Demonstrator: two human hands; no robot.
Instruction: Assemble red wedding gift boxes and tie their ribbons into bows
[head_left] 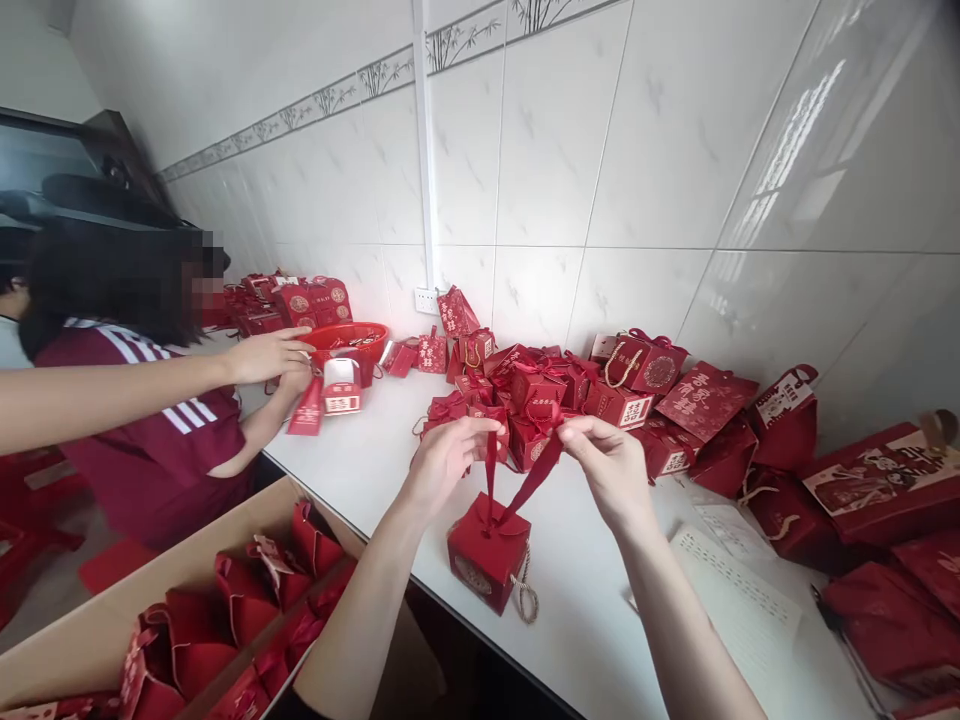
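A small red gift box (487, 555) stands on the white table near its front edge, a twisted cord loop (528, 598) hanging at its right side. From its top rise the two ends of a dark red ribbon (534, 478), spread in a V. My left hand (450, 460) pinches the left end between thumb and fingers. The right end is pinched by my right hand (606, 462), held a little higher than the box. Both hands are above the box and apart from it.
Red gift boxes (536, 390) are heaped along the wall. An open notebook (739, 590) lies to the right. At lower left, a cardboard carton (142, 565) holds several red boxes. On the left, a person (150, 400) works near a red basket (349, 338); another arm (150, 385) reaches in.
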